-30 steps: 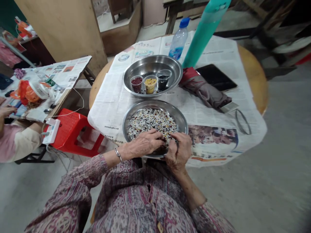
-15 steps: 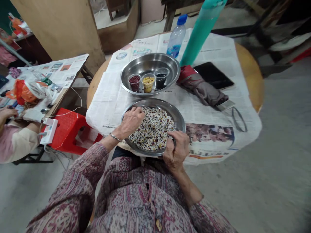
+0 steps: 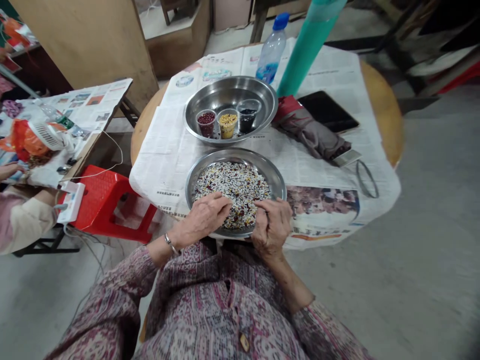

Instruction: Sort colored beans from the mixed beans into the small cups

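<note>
While the left hand (image 3: pixel 207 215) and right hand (image 3: pixel 273 226) curl over the near bowl (image 3: pixel 276 181), whether they pinch anything cannot be told; grains (image 3: pixel 233 181) lie spread inside it; beyond, three cups (image 3: pixel 227 125) stand in the far bowl (image 3: pixel 221 92).

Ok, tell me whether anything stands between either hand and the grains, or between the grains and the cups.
Nothing visible stands between the left hand or right hand and the grains. Between them and the cups stand the far rim of the front bowl and near rim of the back bowl.
</note>
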A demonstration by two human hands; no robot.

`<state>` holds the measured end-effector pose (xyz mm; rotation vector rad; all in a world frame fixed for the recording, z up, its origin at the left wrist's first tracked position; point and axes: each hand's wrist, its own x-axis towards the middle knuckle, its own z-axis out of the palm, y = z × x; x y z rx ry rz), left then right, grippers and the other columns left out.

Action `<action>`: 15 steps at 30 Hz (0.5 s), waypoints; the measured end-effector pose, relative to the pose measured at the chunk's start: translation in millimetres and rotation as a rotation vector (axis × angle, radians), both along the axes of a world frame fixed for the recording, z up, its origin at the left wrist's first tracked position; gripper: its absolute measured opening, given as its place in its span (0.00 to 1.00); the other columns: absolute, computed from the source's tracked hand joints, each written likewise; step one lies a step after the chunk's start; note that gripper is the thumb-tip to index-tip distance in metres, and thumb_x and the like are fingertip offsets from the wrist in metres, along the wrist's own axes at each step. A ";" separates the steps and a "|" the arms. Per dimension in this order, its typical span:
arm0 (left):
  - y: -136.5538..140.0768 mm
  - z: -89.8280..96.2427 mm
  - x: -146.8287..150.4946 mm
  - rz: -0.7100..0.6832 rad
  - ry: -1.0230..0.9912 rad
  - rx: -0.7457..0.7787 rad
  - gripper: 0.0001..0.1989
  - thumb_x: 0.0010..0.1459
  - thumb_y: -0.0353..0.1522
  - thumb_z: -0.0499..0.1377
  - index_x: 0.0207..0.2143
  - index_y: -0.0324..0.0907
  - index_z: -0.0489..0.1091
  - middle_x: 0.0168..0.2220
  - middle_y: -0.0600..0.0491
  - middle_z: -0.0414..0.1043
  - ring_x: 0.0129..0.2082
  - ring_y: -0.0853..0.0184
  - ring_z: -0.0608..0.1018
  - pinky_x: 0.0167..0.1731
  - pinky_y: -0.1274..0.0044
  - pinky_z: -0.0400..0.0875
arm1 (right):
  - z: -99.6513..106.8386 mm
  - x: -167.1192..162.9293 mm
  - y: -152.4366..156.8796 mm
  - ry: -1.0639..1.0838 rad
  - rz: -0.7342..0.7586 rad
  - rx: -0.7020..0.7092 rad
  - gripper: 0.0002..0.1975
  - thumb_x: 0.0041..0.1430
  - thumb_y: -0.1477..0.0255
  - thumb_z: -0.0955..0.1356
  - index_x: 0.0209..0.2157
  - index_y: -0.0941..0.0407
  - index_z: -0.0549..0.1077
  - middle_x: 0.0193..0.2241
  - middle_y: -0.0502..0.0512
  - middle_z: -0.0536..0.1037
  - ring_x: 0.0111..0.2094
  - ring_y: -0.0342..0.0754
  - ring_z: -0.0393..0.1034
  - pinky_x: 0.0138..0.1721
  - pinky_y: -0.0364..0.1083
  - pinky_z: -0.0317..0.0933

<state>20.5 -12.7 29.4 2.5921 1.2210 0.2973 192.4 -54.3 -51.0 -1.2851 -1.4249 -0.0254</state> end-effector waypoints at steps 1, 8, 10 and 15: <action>5.8 -3.1 2.7 0.010 -0.031 -0.003 0.11 0.70 0.29 0.50 0.40 0.39 0.72 0.35 0.52 0.71 0.39 0.69 0.74 0.46 0.76 0.70 | 0.1 0.0 0.2 -0.004 -0.001 0.003 0.08 0.63 0.75 0.62 0.39 0.53 0.73 0.35 0.53 0.78 0.39 0.49 0.72 0.53 0.56 0.62; 41.4 -20.0 18.8 -0.040 0.036 0.090 0.13 0.69 0.26 0.48 0.38 0.40 0.72 0.38 0.50 0.69 0.40 0.66 0.72 0.45 0.74 0.69 | -0.3 0.0 1.1 -0.026 -0.001 0.022 0.08 0.63 0.76 0.63 0.39 0.53 0.73 0.34 0.52 0.78 0.37 0.47 0.73 0.53 0.55 0.62; 44.1 -21.3 20.4 -0.065 0.067 0.104 0.13 0.68 0.25 0.48 0.38 0.40 0.72 0.39 0.50 0.70 0.40 0.66 0.71 0.43 0.74 0.68 | -0.1 0.2 0.9 -0.028 0.000 0.018 0.09 0.63 0.76 0.63 0.39 0.53 0.73 0.34 0.52 0.79 0.37 0.47 0.73 0.53 0.55 0.62; 44.1 -21.4 22.0 -0.083 0.135 0.121 0.12 0.68 0.26 0.49 0.37 0.40 0.72 0.39 0.49 0.70 0.42 0.64 0.71 0.40 0.74 0.68 | 0.6 0.6 0.4 -0.023 0.011 0.003 0.09 0.62 0.76 0.62 0.38 0.53 0.73 0.33 0.51 0.79 0.36 0.47 0.74 0.54 0.56 0.62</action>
